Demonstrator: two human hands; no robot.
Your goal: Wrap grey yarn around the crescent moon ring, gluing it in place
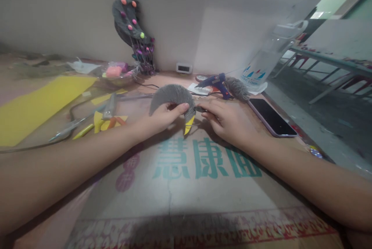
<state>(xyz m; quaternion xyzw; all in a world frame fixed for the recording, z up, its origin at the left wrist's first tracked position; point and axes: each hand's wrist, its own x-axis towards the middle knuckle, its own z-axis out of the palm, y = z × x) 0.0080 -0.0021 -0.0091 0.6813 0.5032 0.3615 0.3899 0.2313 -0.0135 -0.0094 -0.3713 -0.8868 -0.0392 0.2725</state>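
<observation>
My left hand (163,116) is closed on a grey fuzzy crescent-shaped piece (171,94), thumb pressed along its lower edge. A small yellow pointed foam bit (188,125) sticks out beneath the crescent's right end. My right hand (226,119) pinches the crescent's right tip between thumb and fingers, its knuckles resting on the printed cardboard sheet (188,187) that covers the table.
A blue glue gun (216,83) and a grey yarn tuft (237,88) lie behind my right hand, a phone (271,117) to its right. Yellow foam sheet (37,103), scissors (109,106) and yellow scraps (100,121) lie left. A grey beaded ornament (132,28) leans in the corner.
</observation>
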